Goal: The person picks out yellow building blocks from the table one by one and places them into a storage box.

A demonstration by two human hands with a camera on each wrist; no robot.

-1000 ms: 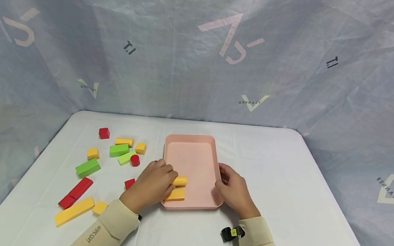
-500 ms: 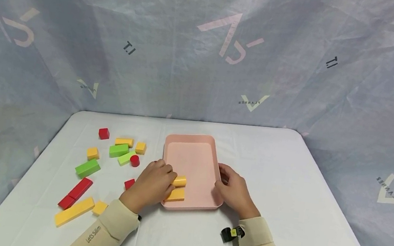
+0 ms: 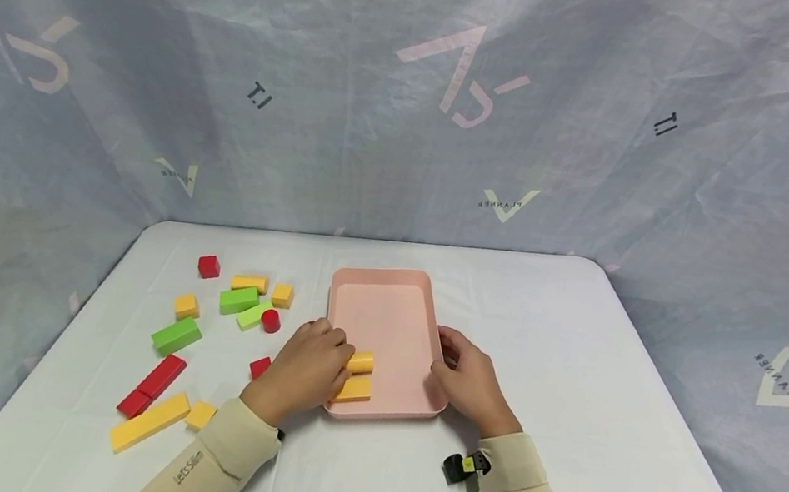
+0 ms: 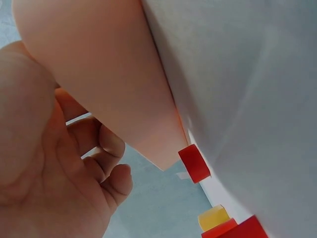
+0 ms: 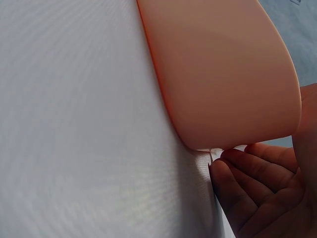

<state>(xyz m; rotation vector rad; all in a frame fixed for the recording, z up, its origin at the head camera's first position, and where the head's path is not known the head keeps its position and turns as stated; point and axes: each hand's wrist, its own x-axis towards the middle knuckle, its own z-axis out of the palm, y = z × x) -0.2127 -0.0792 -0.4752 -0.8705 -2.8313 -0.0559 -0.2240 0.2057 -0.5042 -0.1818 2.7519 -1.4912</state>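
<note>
A: Where does the yellow cylinder (image 3: pixel 361 362) lie?

B: At seven o'clock inside the pink tray (image 3: pixel 393 313) on a white bench (image 3: pixel 606 410), a yellow block (image 3: pixel 354 391) just beside it at six.

A: Which hand is nearer?

B: The left hand (image 3: pixel 310 364): the cylinder extends toward three from its curled fingers, its visible length running nine to three. Whether they grip it cannot be told. The right hand (image 3: pixel 472 383) pinches the tray at four o'clock, well apart from the cylinder.
</note>
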